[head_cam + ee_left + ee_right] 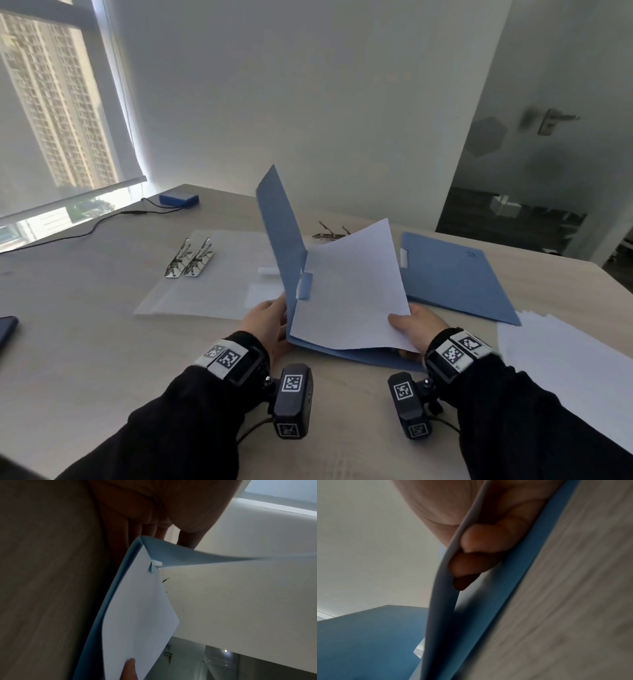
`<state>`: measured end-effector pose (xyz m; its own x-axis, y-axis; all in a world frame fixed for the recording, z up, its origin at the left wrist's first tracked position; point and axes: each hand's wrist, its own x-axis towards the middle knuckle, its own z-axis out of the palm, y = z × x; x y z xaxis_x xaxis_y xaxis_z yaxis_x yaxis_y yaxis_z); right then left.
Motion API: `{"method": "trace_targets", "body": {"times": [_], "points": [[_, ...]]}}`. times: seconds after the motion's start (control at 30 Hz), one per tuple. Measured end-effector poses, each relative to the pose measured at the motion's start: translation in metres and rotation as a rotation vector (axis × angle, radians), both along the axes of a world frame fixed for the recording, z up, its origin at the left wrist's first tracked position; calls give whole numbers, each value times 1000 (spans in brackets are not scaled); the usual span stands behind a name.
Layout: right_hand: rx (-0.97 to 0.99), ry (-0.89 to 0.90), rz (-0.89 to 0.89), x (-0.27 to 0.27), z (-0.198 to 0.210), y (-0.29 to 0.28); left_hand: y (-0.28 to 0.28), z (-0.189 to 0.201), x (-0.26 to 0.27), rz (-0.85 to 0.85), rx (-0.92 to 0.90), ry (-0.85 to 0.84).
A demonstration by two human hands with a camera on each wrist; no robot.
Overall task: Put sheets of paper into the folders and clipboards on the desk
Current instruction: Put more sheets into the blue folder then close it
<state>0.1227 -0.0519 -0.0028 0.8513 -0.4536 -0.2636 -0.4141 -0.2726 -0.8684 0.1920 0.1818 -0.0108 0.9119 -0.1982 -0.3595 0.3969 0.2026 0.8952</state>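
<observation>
pinching the white sheet (349,291) at its near corner, the right hand (416,325) holds it inside the open blue folder (281,233) on the worktop (102,342); the left hand (270,322), fingers straight, props the raised cover.

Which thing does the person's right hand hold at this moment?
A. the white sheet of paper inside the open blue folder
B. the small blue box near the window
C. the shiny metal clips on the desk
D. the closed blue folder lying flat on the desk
A: the right hand pinches the near right corner of the white sheet of paper, thumb on top and fingers beneath, over the open blue folder.
</observation>
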Motion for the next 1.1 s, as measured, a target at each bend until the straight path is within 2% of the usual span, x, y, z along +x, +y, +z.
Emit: {"method": "trace_targets", "body": {"times": [0.17,0.27,0.33,0.5,0.6,0.67,0.8,0.9,1.0,1.1], "points": [[28,0,2,2,-6,-1,-8,9,1,-168,49,38],[41,36,-22,0,-4,-1,-13,7,10,-211,149,6],[149,29,-85,-5,-2,-1,-15,3,15,-238,230,-44],[269,-84,-268,-15,1,2,-12,-16,19,-209,275,-129],[368,-120,-305,-29,8,8,-2,-10,2,-186,275,-179],[348,-119,-302,-41,9,8,6,-6,-10,-167,244,-197],[129,-149,-150,-65,11,6,17,-8,-25,-136,141,-197],[216,-231,-133,-82,12,6,20,-7,-37,-137,49,-187],[326,-191,-60,-96,9,8,16,-2,-52,-149,-37,-217],[234,-267,-59,-109,13,5,7,6,-59,-183,48,-255]]}}
